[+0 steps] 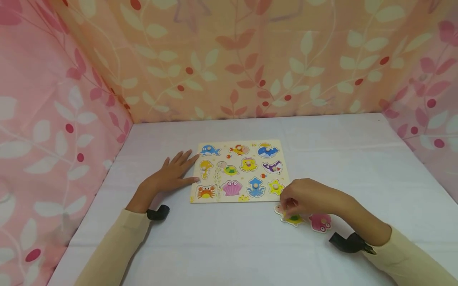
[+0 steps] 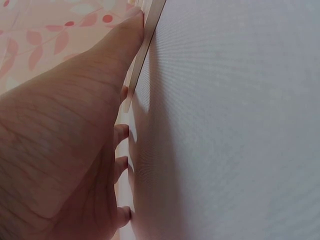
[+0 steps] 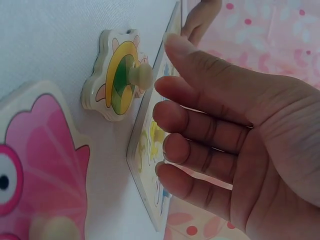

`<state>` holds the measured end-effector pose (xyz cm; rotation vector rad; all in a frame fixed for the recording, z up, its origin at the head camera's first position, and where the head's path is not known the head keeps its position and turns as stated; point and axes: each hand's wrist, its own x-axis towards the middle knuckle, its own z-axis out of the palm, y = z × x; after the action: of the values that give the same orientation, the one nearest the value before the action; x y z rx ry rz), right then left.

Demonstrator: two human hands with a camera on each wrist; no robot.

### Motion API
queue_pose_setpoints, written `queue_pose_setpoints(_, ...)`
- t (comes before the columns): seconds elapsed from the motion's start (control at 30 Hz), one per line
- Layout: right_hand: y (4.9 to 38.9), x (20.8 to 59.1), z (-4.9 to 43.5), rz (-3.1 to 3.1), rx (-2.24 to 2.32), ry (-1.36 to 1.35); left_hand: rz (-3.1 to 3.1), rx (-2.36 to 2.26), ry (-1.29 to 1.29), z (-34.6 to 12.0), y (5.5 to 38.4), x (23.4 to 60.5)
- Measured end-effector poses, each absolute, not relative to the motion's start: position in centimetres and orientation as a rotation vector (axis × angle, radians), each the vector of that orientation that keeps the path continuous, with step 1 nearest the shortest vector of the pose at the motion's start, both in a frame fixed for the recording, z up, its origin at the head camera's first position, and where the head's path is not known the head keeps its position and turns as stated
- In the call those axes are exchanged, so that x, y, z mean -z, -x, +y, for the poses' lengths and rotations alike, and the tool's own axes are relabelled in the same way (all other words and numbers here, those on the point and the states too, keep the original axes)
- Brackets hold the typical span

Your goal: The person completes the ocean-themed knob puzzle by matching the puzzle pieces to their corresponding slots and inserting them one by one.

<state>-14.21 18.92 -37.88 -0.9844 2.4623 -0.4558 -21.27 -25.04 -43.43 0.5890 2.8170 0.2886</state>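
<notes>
A wooden knob puzzle board (image 1: 223, 200) with sea-animal pictures lies on the white table. At its left edge, my left hand (image 1: 175, 172) rests with fingers spread, thumb and fingertips against the board. My right hand (image 1: 304, 196) hovers over the loose turtle piece (image 1: 295, 219) off the board's lower right corner. In the right wrist view, thumb and loosely bent fingers stand apart from the turtle's wooden knob (image 3: 141, 76), holding nothing. Beside the turtle lies a pink shell piece (image 1: 319, 223) with eyes and a knob. The board's printed turtle (image 1: 230, 170) and pink shell (image 1: 232, 188) carry no knobs.
Several knobbed pieces sit in the board, such as the blue squid (image 1: 255, 190), the crab (image 1: 206, 192) and the yellow star (image 1: 274, 187). Leaf-patterned cloth (image 1: 250, 59) walls the table's back and sides. Black wrist devices (image 1: 158, 213) stick out at both sleeves.
</notes>
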Motion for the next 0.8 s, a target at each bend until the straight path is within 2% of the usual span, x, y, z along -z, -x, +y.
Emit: queue_pose_setpoints(0.8,13.7,38.6,18.9,2.468,0.412,0.960,2.778,-0.361,-0.555,-24.8,20.8,42.8)
